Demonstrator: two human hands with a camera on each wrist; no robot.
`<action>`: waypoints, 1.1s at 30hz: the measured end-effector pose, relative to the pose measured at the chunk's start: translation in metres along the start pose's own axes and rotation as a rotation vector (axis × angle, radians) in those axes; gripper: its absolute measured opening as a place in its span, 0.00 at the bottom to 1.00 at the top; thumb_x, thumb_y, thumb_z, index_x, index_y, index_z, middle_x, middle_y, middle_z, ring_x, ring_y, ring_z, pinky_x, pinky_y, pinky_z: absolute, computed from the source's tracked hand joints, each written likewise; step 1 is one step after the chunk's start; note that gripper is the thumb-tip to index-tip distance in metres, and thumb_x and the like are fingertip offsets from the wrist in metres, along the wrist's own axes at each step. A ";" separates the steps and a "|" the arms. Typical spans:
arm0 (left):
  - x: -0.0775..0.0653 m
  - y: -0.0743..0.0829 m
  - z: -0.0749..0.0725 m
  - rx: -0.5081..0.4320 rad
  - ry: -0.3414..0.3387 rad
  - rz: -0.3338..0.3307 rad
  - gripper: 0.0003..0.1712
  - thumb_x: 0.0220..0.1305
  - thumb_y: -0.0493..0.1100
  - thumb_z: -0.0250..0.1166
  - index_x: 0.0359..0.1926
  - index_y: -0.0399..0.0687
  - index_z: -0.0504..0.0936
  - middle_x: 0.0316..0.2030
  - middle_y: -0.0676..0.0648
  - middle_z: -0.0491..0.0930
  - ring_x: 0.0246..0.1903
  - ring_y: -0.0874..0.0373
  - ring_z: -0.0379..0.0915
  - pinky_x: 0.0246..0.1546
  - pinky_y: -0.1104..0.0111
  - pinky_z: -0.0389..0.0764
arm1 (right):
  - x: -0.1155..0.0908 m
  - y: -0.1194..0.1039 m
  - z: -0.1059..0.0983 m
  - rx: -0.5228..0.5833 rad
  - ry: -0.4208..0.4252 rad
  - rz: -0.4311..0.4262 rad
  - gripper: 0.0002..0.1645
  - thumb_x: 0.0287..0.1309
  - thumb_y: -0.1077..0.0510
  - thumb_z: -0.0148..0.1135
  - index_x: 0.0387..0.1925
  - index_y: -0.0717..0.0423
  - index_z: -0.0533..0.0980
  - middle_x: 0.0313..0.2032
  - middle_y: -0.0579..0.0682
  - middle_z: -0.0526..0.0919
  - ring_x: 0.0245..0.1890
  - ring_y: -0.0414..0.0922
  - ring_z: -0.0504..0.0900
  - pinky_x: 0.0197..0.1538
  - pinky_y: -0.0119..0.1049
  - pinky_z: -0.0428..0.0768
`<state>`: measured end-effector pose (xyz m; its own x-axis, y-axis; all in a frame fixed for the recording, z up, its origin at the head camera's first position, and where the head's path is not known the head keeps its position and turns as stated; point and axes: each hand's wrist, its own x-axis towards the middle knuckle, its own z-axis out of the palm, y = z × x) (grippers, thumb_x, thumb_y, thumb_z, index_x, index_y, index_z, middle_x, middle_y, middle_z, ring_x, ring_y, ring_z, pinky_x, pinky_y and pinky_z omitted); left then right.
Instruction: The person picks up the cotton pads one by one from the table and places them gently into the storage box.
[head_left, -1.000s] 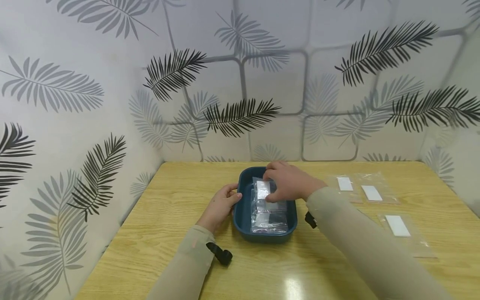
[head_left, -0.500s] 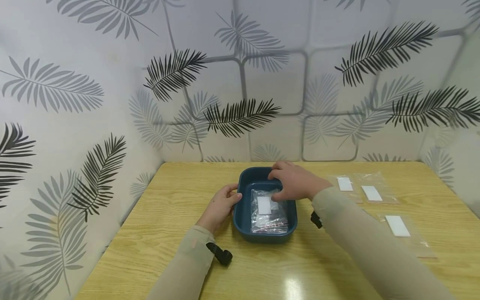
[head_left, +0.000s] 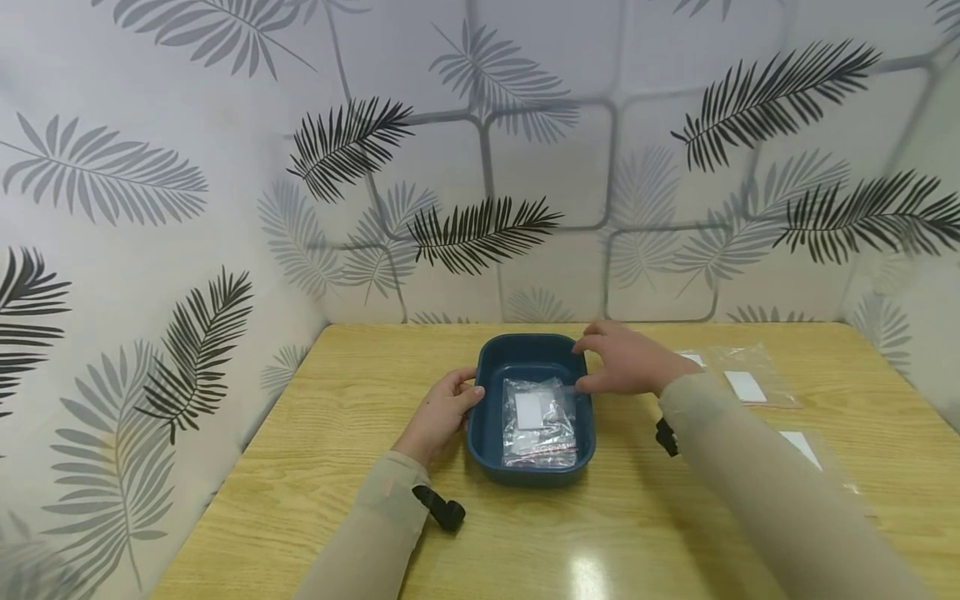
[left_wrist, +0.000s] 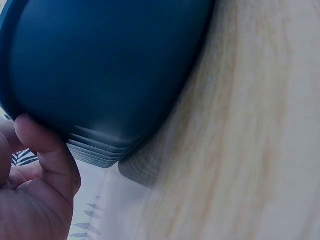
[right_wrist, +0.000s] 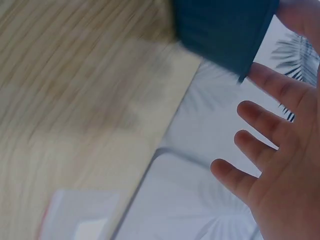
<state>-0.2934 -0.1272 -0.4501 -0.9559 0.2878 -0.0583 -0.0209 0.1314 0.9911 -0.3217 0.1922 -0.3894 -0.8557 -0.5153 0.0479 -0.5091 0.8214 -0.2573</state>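
A dark blue plastic bin stands on the wooden table in the head view. Clear zip bags lie stacked inside, the top one showing a white rectangular piece. My left hand holds the bin's left side, thumb at the rim; the left wrist view shows the thumb against the bin wall. At the right rim is my right hand, holding nothing. Its fingers are spread and extended in the right wrist view, with a fingertip close by the bin's edge.
To the right on the table lie more clear bags with white pieces: one at the back, another partly behind the right hand, and one partly behind the right sleeve. A leaf-patterned wall rises behind the table.
My right hand has let go of a zip bag, which dropped flat onto the stack, then moved right from inside the bin to its right rim. The left hand and bin stay put.
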 end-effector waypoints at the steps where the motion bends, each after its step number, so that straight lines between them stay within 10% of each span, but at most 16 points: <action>1: 0.000 0.000 0.000 0.002 -0.002 0.003 0.26 0.78 0.41 0.56 0.72 0.41 0.66 0.47 0.36 0.75 0.30 0.55 0.71 0.28 0.69 0.74 | -0.002 0.005 0.000 0.012 0.006 0.005 0.35 0.57 0.41 0.70 0.61 0.56 0.78 0.63 0.59 0.71 0.65 0.60 0.68 0.64 0.57 0.68; 33: 0.000 0.000 0.000 0.008 -0.002 0.004 0.26 0.78 0.41 0.56 0.72 0.41 0.67 0.47 0.35 0.75 0.30 0.56 0.71 0.29 0.69 0.74 | -0.083 0.133 -0.012 0.028 -0.004 0.266 0.46 0.58 0.42 0.70 0.67 0.68 0.68 0.64 0.78 0.63 0.62 0.77 0.61 0.60 0.74 0.62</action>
<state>-0.2935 -0.1274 -0.4500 -0.9555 0.2899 -0.0543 -0.0145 0.1377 0.9904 -0.3191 0.3467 -0.4164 -0.9585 -0.2836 -0.0284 -0.2640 0.9210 -0.2866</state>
